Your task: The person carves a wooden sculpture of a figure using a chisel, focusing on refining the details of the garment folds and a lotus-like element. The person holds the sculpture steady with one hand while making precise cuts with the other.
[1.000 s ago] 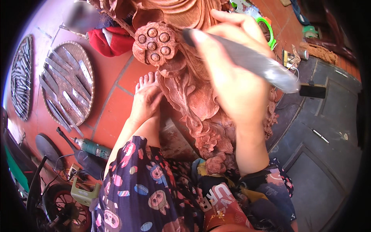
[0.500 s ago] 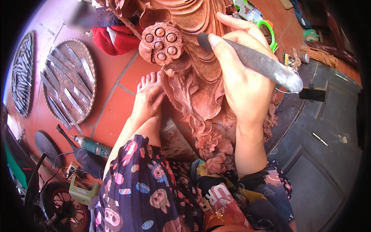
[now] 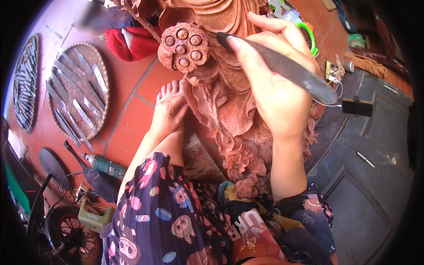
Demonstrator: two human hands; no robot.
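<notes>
My right hand (image 3: 280, 97) is closed round a long, flat, dark metal carving chisel (image 3: 285, 66). Its rounded butt points down and to the right, and its dark tip lies under my thumb. Beneath the hand stands a reddish-brown wood carving (image 3: 234, 112) with draped folds, curling leaves and flowers. The tip is close to the folds, just right of a carved lotus seed pod (image 3: 182, 48); whether it touches the wood I cannot tell. My left hand is out of view.
A round woven tray (image 3: 106, 88) of flat blades lies left on red tiles, beside another basket of tools (image 3: 27, 84). Nearer are a green power tool (image 3: 106, 165) and a wheel (image 3: 73, 236). A dark panel (image 3: 366, 168) bearing a phone (image 3: 357, 107) lies right. My bare foot (image 3: 170, 104) flanks the carving.
The chisel's tip has shifted left and slightly up, toward the seed pod. Its butt end has swung left, and my right hand has turned slightly with it.
</notes>
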